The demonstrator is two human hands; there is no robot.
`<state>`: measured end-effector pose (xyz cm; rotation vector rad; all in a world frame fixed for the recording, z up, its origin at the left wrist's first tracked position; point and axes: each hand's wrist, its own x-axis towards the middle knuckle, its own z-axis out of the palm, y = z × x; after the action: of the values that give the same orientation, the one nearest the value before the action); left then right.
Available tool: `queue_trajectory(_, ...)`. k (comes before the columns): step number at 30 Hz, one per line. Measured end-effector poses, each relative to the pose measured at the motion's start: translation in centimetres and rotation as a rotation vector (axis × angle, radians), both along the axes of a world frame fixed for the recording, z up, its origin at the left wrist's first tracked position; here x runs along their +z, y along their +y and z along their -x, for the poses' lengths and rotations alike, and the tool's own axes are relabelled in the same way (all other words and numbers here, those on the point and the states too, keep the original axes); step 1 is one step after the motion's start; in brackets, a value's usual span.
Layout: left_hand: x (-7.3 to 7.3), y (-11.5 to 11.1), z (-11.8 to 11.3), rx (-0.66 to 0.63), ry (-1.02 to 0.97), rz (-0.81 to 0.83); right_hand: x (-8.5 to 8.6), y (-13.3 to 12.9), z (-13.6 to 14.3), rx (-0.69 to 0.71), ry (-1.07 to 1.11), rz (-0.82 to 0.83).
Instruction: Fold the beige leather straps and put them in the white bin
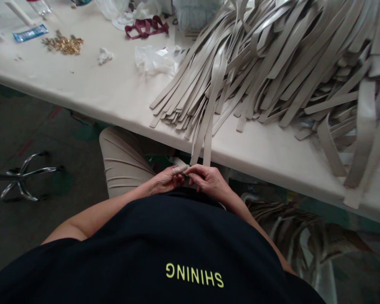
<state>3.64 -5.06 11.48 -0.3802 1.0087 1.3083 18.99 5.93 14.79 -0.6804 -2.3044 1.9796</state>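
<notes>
Pinching small, partly hidden piece [186,169] between left hand [168,180] and right hand [208,179], just off near edge of cream-covered bench [98,90]; can't identify it. Seeing long, flat, grey-beige straps [278,63] heaped on bench, partly overhanging near edge. Also seeing small, gold-coloured pieces [66,44] piled toward bench's far left.

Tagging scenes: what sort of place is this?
Probably a workshop for strap or belt work: heaped beige straps, a small pile of gold-coloured pieces, and a long pale table.
</notes>
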Motion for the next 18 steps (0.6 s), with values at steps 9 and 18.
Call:
queue_trajectory(9, 0.7, -0.8, 2.5, 0.197, -0.119, 0.028, 5.0, 2.1, -5.3, 0.201, 0.323, 0.385)
queue_trajectory(18, 2.1, -1.1, 2.2, 0.127, -0.185, -0.022, 3.8, 0.4, -1.1, 0.070, 0.387, -0.466)
